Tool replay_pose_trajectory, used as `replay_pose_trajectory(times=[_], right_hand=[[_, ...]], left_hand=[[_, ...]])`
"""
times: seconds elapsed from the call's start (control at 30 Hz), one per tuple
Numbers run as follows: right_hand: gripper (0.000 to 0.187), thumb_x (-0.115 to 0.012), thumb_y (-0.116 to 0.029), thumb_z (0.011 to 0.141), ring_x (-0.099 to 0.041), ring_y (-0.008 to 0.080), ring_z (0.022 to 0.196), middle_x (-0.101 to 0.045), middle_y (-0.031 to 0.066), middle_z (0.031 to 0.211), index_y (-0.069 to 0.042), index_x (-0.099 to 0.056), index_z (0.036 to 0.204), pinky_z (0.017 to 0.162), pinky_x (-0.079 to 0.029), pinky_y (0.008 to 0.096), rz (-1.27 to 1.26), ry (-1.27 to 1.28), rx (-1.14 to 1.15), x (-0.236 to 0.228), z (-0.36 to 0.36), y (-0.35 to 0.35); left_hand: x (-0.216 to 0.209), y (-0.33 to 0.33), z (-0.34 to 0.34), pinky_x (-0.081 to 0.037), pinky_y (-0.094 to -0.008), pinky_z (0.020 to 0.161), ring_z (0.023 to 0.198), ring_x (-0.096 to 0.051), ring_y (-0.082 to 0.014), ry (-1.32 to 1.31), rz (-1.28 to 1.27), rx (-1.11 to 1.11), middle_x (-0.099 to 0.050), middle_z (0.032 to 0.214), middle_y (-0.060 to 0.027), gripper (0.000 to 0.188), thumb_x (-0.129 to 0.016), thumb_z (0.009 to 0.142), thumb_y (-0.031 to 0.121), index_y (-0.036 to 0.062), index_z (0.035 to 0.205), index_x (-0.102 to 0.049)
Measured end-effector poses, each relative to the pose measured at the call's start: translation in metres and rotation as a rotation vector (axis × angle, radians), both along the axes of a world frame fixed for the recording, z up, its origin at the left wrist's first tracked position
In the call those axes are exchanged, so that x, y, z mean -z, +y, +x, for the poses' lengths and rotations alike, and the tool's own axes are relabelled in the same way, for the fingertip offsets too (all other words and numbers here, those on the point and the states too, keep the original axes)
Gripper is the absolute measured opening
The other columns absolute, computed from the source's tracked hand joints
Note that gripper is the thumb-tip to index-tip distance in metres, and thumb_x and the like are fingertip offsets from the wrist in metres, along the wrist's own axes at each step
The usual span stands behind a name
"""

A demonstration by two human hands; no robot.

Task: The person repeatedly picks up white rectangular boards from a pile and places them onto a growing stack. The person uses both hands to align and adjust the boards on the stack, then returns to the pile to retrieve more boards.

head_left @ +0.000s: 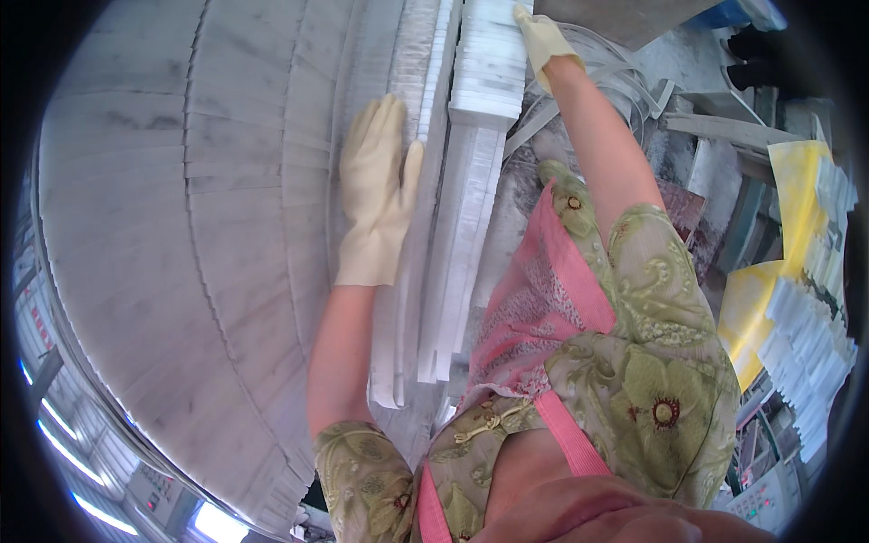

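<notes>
My left hand (376,176), in a cream rubber glove, lies on the edges of a tall stack of thin, pale grey-white sheets (412,72). Its fingers are stretched out together and the thumb stands slightly apart; nothing is held in it. At the top of the view my right hand (545,43), gloved the same way, touches the right side of a narrower stack of whitish strips (489,63). Most of its fingers are hidden, so its grip cannot be made out. A dark gap separates the two stacks.
A broad grey wall of stacked sheets (235,181) fills the left side. Loose pale straps (615,72) lie tangled beyond my right forearm. At the right, yellow sheeting (797,208) hangs beside bluish-white stacked pieces (806,353). A control box with small buttons (760,498) stands lower right.
</notes>
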State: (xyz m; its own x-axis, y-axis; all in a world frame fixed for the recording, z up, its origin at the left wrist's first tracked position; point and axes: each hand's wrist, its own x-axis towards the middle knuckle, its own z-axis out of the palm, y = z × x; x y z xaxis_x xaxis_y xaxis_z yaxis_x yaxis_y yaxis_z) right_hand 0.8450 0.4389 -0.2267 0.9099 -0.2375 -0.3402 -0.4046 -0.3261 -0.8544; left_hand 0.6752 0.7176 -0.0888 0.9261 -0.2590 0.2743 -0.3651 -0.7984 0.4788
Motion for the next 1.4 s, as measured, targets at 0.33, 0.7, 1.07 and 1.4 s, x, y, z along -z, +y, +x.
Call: replay_pose_trajectory(times=[0.33, 0.7, 1.07, 1.4], right_hand=[[0.059, -0.056, -0.023, 0.100, -0.053, 0.0363, 0.137, -0.055, 0.0333, 0.141, 0.001, -0.033, 0.148, 0.105, -0.046, 0.0497, 0.216, 0.081, -0.022, -0.005, 0.000, 0.001], [0.065, -0.049, -0.038, 0.102, -0.045, 0.0354, 0.143, -0.046, 0.0285, 0.150, 0.000, -0.034, 0.152, 0.113, -0.037, 0.0477, -0.049, -0.030, -0.106, -0.011, -0.058, -0.040], [0.074, -0.041, -0.053, 0.104, -0.036, 0.0345, 0.149, -0.037, 0.0237, 0.160, -0.001, -0.035, 0.156, 0.120, -0.028, 0.0458, 0.131, 0.010, -0.057, -0.015, -0.071, 0.013], [0.078, -0.042, -0.059, 0.103, -0.036, 0.0339, 0.149, -0.039, 0.0234, 0.160, -0.001, -0.038, 0.155, 0.121, -0.027, 0.0438, 0.243, 0.076, -0.008, -0.018, -0.089, 0.029]], left_hand=[[-0.002, 0.000, 0.001, -0.041, -0.0453, 0.114, 0.133, -0.054, -0.0390, -0.023, -0.002, 0.010, -0.061, 0.139, -0.0196, 0.042, -0.062, 0.098, 0.019, -0.0010, 0.135, -0.060], [0.007, 0.001, 0.002, -0.042, -0.0444, 0.115, 0.133, -0.055, -0.0371, -0.060, -0.015, 0.009, -0.062, 0.139, -0.0179, 0.042, -0.064, 0.098, 0.021, 0.0016, 0.135, -0.061], [0.004, -0.001, 0.001, -0.042, -0.0433, 0.114, 0.134, -0.055, -0.0367, -0.050, -0.017, 0.002, -0.062, 0.139, -0.0186, 0.042, -0.064, 0.098, 0.020, -0.0007, 0.134, -0.061], [0.008, 0.001, 0.002, -0.043, -0.0437, 0.113, 0.133, -0.055, -0.0374, -0.088, -0.018, 0.017, -0.062, 0.139, -0.0177, 0.042, -0.065, 0.098, 0.021, 0.0004, 0.134, -0.062]])
